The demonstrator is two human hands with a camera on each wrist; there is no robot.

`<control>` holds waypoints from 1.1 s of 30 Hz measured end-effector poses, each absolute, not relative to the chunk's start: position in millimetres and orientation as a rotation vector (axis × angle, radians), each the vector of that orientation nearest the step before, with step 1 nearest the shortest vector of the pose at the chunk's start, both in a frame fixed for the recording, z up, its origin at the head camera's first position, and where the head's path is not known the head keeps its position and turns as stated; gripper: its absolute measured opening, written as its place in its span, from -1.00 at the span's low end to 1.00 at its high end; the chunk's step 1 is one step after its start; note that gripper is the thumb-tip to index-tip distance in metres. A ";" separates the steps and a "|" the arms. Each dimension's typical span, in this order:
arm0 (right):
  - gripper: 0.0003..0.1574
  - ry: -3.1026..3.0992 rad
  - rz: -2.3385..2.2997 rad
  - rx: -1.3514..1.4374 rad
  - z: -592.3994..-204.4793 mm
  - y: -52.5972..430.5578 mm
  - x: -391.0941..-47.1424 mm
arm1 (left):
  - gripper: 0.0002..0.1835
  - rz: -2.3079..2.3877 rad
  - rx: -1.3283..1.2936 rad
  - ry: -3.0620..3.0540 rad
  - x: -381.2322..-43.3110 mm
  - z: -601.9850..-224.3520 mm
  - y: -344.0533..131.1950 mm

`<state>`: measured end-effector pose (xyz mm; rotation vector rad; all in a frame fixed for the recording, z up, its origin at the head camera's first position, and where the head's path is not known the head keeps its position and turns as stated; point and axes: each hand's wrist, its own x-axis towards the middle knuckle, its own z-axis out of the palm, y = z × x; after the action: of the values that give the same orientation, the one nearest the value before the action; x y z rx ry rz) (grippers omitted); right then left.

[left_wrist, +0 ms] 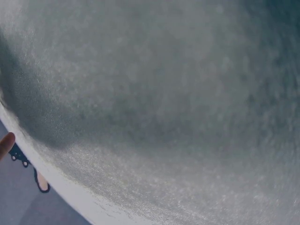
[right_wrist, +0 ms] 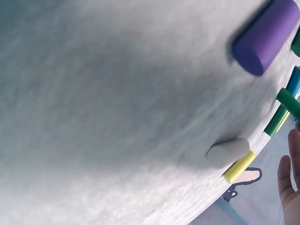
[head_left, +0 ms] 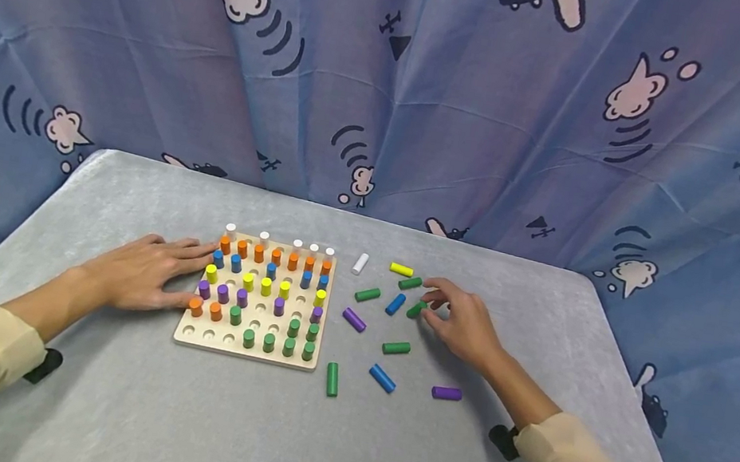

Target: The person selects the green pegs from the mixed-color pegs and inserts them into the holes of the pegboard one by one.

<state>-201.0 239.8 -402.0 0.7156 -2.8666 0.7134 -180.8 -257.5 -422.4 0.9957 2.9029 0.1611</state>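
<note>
Gray tabletop (head_left: 221, 434) before a blue airplane-print curtain (head_left: 391, 97). Just left of the right hand (head_left: 465, 328), at its fingertips, a short green peg (head_left: 416, 309): apparently pinched by one end between thumb and bent fingers; cannot tell whether lifted. Lies aslant, near-left to far-right, well right of the wooden pegboard (head_left: 218, 346), much farther from the left hand (head_left: 148, 274), spread loosely and touching the board's left side, gripping nothing. Looks smooth, plain, cylindrical, like the green pegs (head_left: 269, 343) upright in the board.
</note>
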 end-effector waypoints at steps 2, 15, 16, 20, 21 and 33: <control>-0.50 -2.859 0.737 0.717 -402.9 236.8 -201.4 | -0.17 0.163 1.001 2.909 -180.4 -422.2 -257.5; -0.53 -2.814 0.920 0.725 -407.7 221.9 -202.5 | -0.16 0.165 0.989 2.903 -181.4 -423.5 -258.4; -0.53 -2.816 0.928 0.723 -407.7 221.2 -202.4 | -0.16 0.166 0.988 2.903 -181.5 -423.6 -258.4; -0.54 -2.814 0.930 0.737 -407.2 219.4 -202.1 | -0.16 0.163 0.989 2.900 -181.5 -423.8 -258.3; -0.54 -2.816 0.924 0.739 -406.8 219.1 -201.9 | -0.17 0.164 0.990 2.900 -181.4 -423.7 -258.2; -0.49 -2.770 0.908 0.811 -385.6 198.1 -198.0 | -0.17 0.163 0.995 2.899 -181.1 -422.5 -258.2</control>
<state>-198.0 198.1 -385.6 0.8114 -2.7703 0.9076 -181.1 -258.2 -422.5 0.9951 2.8988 0.1633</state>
